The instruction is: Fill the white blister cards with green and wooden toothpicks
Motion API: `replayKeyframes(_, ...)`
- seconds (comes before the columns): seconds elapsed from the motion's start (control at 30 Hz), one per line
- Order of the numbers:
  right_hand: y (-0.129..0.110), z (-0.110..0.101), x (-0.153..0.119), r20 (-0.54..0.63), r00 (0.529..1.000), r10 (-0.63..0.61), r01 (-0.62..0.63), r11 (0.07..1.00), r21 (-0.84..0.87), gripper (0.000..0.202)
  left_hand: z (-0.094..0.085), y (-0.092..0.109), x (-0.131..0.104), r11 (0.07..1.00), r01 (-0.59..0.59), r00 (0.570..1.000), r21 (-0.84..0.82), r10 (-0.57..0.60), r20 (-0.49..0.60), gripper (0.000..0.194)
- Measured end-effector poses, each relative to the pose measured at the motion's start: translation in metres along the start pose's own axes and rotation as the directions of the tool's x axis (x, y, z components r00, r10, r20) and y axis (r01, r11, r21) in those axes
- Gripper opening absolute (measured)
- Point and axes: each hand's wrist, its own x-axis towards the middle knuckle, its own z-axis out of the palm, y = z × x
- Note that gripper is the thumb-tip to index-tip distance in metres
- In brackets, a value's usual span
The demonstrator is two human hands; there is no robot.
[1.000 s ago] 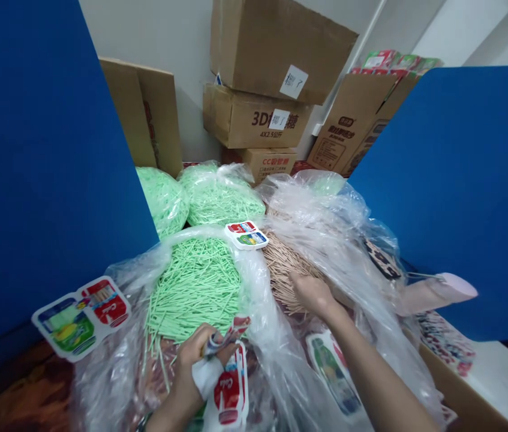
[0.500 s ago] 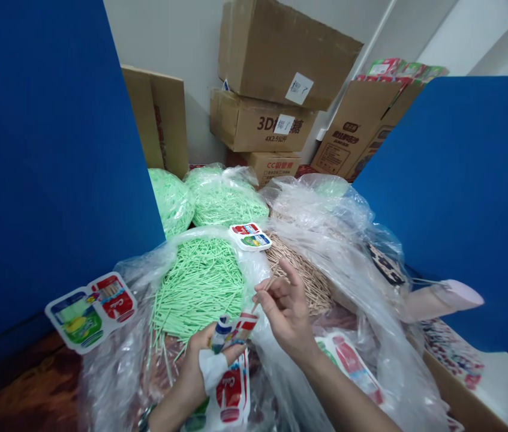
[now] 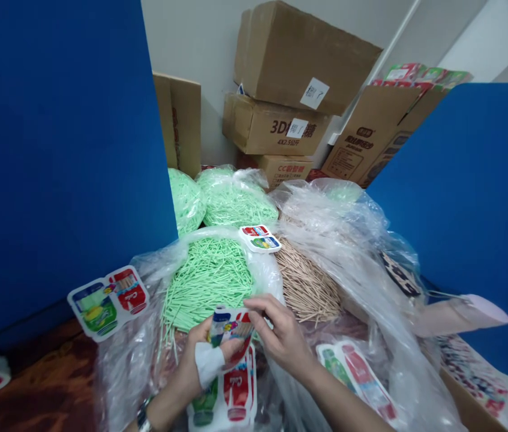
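Observation:
My left hand (image 3: 184,369), with a white wrap round the thumb side and a watch on the wrist, grips a printed candy packet (image 3: 229,324). The packet is blue and red and slightly bent. At its upper right edge, my right hand (image 3: 287,342) has thumb and index finger closed; no stick shows between them. Below the hands lies another packet (image 3: 239,390) with a red cola bottle and a green bottle. Green candy sticks (image 3: 209,279) are heaped in an open plastic bag just beyond, and brown candy sticks (image 3: 310,282) lie to their right.
Two-part packs sit at left (image 3: 108,300) and on the bags (image 3: 260,238). A bottle-print packet (image 3: 355,378) lies at right. Clear plastic (image 3: 348,240) covers much of the right side. Blue panels (image 3: 65,150) flank the place. Cardboard boxes (image 3: 298,66) are stacked behind.
My right hand has come down to the packet's upper edge; the brown stick it pinched no longer shows between its fingers. My left hand still holds the packet, and the view has shifted left.

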Motion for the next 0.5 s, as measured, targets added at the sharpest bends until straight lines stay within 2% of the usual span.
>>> replayKeyframes(0.07,0.004,-0.003,-0.002,0.035,0.999,0.021,-0.021,1.0,0.017,0.018,-0.008,-0.008,-0.003,1.0,-0.009,1.0,-0.018,0.009,0.02,0.028)
replayKeyframes(0.13,0.005,-0.006,-0.002,0.143,0.988,0.05,-0.055,0.998,0.026,0.019,-0.015,-0.016,-0.008,0.999,-0.024,1.0,0.025,0.024,0.0,0.019)
replayKeyframes(0.23,0.002,-0.002,-0.002,0.371,0.928,0.027,-0.024,1.0,-0.013,0.018,-0.021,-0.026,-0.018,0.971,-0.027,0.999,0.238,0.037,-0.035,0.022)
replayKeyframes(0.27,0.001,0.002,-0.003,0.407,0.913,0.0,0.017,0.999,-0.038,0.02,-0.021,-0.027,-0.021,0.954,-0.025,0.999,0.298,0.033,-0.023,0.024)
replayKeyframes(0.33,0.0,0.015,-0.005,0.398,0.914,-0.083,0.134,0.986,-0.101,0.031,-0.02,-0.026,-0.027,0.931,-0.032,0.999,0.364,0.024,0.026,0.025)
replayKeyframes(0.4,0.001,0.029,-0.009,0.347,0.919,-0.188,0.261,0.949,-0.177,0.043,-0.019,-0.022,-0.031,0.922,-0.048,0.998,0.385,0.025,0.066,0.017)
replayKeyframes(0.5,0.002,0.043,-0.016,0.319,0.899,-0.3,0.392,0.876,-0.282,0.047,-0.023,-0.018,-0.034,0.916,-0.099,0.989,0.389,0.049,0.136,0.007)
